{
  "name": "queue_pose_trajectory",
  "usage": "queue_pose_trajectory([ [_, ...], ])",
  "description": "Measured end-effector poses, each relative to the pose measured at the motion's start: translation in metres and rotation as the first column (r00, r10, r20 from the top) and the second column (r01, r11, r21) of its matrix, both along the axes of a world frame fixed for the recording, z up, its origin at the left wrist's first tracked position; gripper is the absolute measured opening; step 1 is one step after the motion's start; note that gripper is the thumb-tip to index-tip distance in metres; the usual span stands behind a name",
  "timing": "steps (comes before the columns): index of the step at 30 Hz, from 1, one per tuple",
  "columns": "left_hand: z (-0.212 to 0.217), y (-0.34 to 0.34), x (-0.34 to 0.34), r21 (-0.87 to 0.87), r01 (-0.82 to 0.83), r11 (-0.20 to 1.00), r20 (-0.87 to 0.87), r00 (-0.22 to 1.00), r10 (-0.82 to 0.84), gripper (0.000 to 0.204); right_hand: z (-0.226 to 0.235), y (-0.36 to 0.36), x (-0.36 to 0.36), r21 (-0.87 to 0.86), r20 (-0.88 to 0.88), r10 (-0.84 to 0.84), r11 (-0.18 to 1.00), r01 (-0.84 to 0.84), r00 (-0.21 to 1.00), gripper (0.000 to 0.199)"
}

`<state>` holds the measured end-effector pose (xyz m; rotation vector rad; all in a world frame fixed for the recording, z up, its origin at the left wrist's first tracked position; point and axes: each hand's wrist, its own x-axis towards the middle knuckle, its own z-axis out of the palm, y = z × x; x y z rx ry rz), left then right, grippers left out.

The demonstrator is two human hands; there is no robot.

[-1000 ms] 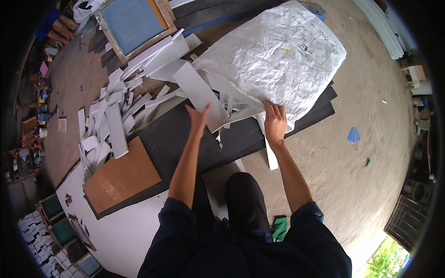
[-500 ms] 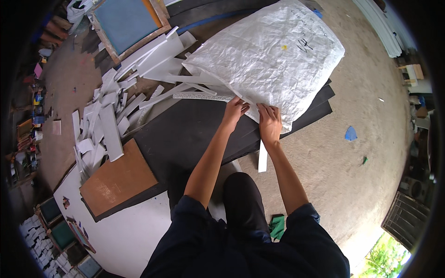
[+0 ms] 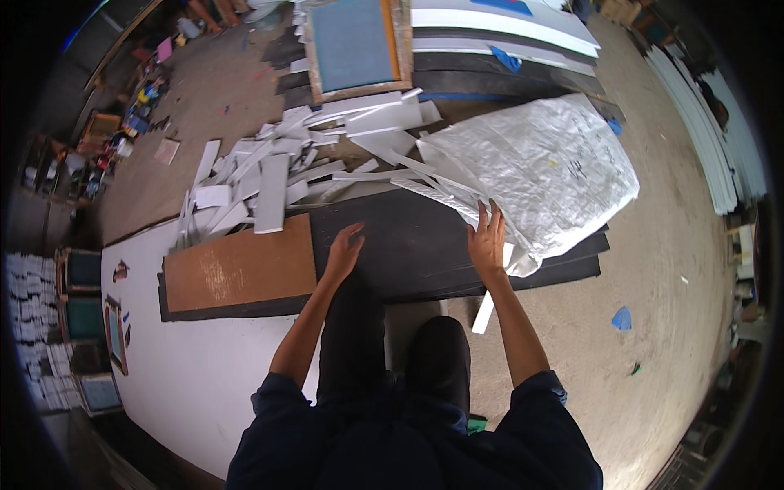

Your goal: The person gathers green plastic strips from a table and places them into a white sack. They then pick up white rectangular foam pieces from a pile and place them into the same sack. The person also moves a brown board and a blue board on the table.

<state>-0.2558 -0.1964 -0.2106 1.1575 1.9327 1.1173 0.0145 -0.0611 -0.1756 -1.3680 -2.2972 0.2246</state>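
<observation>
A crumpled white woven sack (image 3: 563,171) lies to the right over black sheets, its mouth facing left with several white strips (image 3: 437,194) at the opening. My right hand (image 3: 487,242) lies at the near corner of that mouth, fingers stretched out; whether it presses on the sack I cannot tell. My left hand (image 3: 345,251) hovers over the black sheet (image 3: 392,237), fingers apart and holding nothing. Beside it on the left lies a brown board (image 3: 245,265). One white strip (image 3: 483,312) sticks out below my right wrist.
A heap of white offcuts (image 3: 245,175) lies beyond the brown board. Behind it leans a wooden-framed blue-green screen (image 3: 351,45). A large white sheet (image 3: 204,367) spreads at the lower left. Blue scraps (image 3: 622,318) lie on the concrete floor to the right.
My left hand has let go of the sack's edge and moved left over the black sheet. My right hand's fingers have straightened. The whole view has turned leftward.
</observation>
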Motion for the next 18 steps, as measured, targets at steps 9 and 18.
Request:
queue_pose_trajectory([
  [9, -0.028, -0.055, -0.083, -0.016, -0.167, 0.986, -0.235, 0.959, 0.158, 0.034, -0.032, 0.014, -0.100, -0.293, 0.070, 0.376, 0.893, -0.342, 0.924, 0.064],
  [18, -0.105, 0.109, -0.122, 0.067, -0.074, 0.995, -0.536, 0.838, 0.099, 0.065, -0.121, 0.108, -0.162, -0.238, 0.115, 0.385, 0.905, -0.351, 0.916, 0.083],
])
